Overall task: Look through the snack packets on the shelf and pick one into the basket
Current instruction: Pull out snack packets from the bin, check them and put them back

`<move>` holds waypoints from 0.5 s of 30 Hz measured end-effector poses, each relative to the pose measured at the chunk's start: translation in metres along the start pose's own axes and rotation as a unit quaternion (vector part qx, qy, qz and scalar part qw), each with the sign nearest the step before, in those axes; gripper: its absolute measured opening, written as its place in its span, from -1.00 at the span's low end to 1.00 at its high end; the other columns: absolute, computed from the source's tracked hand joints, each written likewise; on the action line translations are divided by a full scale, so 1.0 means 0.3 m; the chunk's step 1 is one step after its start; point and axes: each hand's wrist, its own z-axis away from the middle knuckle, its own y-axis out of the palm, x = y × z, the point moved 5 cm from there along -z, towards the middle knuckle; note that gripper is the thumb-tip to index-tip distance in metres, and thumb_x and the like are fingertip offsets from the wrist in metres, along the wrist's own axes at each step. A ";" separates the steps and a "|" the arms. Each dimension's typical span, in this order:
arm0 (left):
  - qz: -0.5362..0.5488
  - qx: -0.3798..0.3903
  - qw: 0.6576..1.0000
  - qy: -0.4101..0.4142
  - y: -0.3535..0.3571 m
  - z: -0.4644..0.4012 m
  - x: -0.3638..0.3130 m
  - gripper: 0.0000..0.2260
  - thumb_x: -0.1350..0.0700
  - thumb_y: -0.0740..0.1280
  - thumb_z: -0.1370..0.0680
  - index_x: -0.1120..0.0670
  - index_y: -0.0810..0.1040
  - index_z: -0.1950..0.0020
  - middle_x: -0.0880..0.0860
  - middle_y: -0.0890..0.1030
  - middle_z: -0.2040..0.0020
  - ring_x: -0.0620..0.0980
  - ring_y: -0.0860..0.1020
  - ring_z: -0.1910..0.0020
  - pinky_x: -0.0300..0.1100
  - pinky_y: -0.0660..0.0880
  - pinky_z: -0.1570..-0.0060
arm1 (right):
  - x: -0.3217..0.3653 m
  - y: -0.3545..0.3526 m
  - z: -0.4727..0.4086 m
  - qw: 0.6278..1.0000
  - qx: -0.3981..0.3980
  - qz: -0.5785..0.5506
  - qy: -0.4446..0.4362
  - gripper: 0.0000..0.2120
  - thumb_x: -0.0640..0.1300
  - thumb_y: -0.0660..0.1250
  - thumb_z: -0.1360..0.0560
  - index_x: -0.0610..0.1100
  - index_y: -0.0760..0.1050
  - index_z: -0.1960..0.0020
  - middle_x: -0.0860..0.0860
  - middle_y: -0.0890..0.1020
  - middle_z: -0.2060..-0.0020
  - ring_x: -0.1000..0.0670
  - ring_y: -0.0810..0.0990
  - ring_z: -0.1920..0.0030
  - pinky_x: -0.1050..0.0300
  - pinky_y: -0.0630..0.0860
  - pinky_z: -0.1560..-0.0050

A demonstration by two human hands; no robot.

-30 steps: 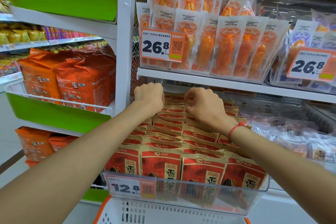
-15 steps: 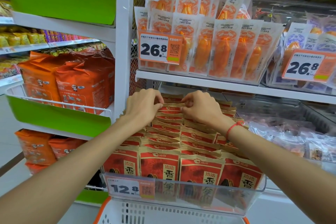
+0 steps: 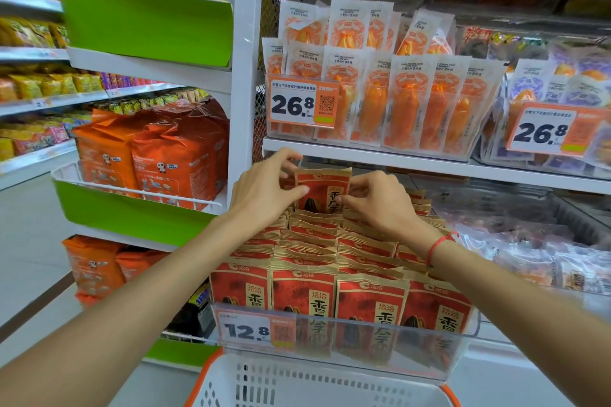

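Rows of red-and-tan sunflower seed packets fill a clear plastic bin on the middle shelf. One packet from the back of the rows stands raised above the others, upright. My left hand grips its left edge, thumb on the front and fingers behind the top. My right hand pinches its right edge. A white basket with an orange rim sits below the bin at the bottom of the view.
The shelf above hangs close over the raised packet, loaded with orange crab-stick packs. A white upright post stands left of my hands. Orange noodle bags fill the left rack. Clear-wrapped snacks lie right.
Both hands were flipping through the back rows of packets. They have now pulled one packet up out of the rows and hold it upright between them.
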 end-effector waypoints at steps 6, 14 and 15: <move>0.047 -0.008 0.998 -0.032 -0.018 0.064 -0.014 -0.72 -0.04 0.45 -0.49 -0.09 0.57 -0.18 -0.12 0.65 -0.08 -0.02 0.59 -0.07 -0.15 0.46 0.04 | 0.064 -0.087 0.090 0.995 -0.076 -0.035 -0.047 -0.89 -0.04 0.44 -0.48 0.05 0.69 0.01 0.09 0.72 0.21 0.09 0.67 0.16 0.00 0.63 0.14; 0.195 -0.068 0.978 0.023 -0.153 0.228 -0.156 -0.67 -0.04 0.41 -0.52 -0.09 0.56 -0.28 -0.20 0.60 -0.20 -0.22 0.49 -0.25 -0.43 0.33 -0.19 | 0.184 -0.228 0.286 0.964 -0.138 -0.212 -0.083 -0.81 -0.08 0.37 -0.54 -0.03 0.62 -0.15 0.18 0.68 0.02 0.22 0.61 -0.01 0.27 0.52 -0.08; 0.209 -0.063 0.975 0.029 -0.166 0.256 -0.167 -0.66 -0.06 0.41 -0.52 -0.08 0.56 -0.29 -0.19 0.60 -0.21 -0.21 0.50 -0.26 -0.31 0.38 -0.28 | 0.199 -0.234 0.316 0.959 -0.133 -0.236 -0.088 -0.81 -0.08 0.36 -0.55 -0.02 0.61 -0.15 0.17 0.67 0.00 0.21 0.61 -0.03 0.25 0.53 -0.10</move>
